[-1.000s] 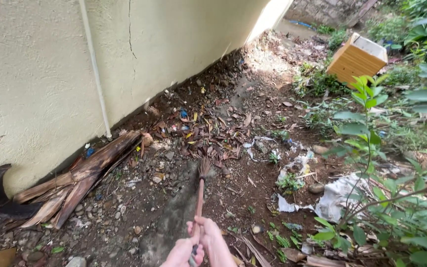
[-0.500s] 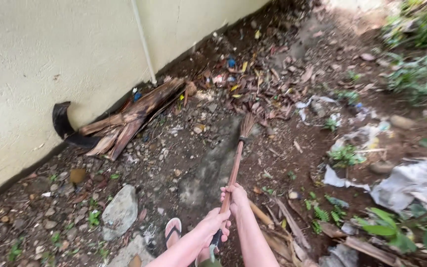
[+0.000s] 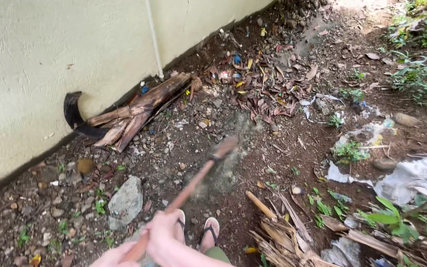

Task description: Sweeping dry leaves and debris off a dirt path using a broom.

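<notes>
Gripping the reddish-brown broom handle (image 3: 189, 190), both hands are closed around its near end at the bottom of the view: the right hand (image 3: 161, 237) sits higher up the shaft, fingers wrapped tight, and the left hand (image 3: 117, 256) clasps the end just behind it, partly cut off by the frame edge. The handle slants up and away from the hands to the blurred broom head (image 3: 225, 147), which is over bare dirt. Just beyond the right hand stand two feet in white flip-flops (image 3: 208, 230). To the left of the hands lies a grey rock (image 3: 126, 201). Farther ahead, a pile of dry leaves (image 3: 265, 89) lies past the broom head, and split dead palm stalks (image 3: 134, 111) rest against the pale wall (image 3: 50, 54).
</notes>
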